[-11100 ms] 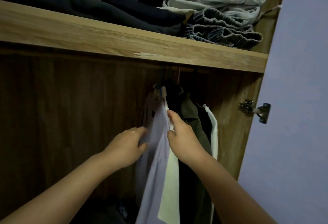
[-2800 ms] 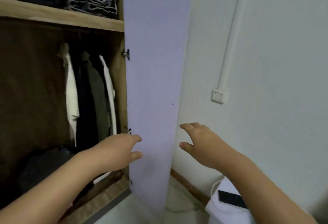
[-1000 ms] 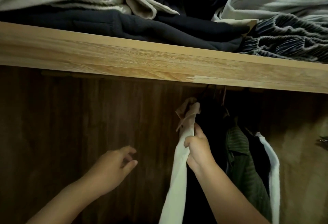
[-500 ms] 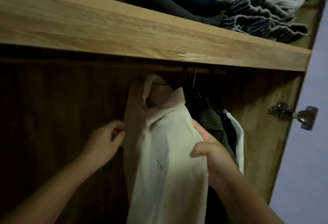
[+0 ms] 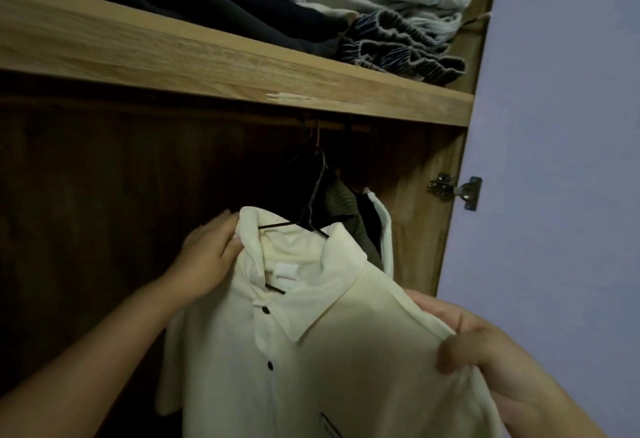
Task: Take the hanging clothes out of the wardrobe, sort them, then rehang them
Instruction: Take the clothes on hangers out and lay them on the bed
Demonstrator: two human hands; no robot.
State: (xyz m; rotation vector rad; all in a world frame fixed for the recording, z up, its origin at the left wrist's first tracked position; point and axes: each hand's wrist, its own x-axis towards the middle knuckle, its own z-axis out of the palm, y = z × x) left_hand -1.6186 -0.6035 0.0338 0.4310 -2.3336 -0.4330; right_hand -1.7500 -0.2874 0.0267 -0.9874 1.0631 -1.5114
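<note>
A cream short-sleeved shirt (image 5: 332,351) with dark buttons hangs on a thin black hanger (image 5: 313,205), tilted toward me and off the wooden rail (image 5: 332,124). My left hand (image 5: 207,254) grips the shirt's left shoulder by the collar. My right hand (image 5: 478,340) pinches its right shoulder. Behind it, a dark garment, a green garment (image 5: 349,219) and a white-edged garment (image 5: 386,229) still hang at the rail's right end.
A wooden shelf (image 5: 242,66) above carries folded dark, pale blue and striped clothes (image 5: 391,7). The lilac wardrobe door (image 5: 561,125) stands open on the right with a metal hinge (image 5: 457,189). The wardrobe's left interior is dark wood.
The shirt has come off the rail and swung out toward me, now facing front. My left hand has taken hold by the collar; my right hand has shifted down and right along the shoulder.
</note>
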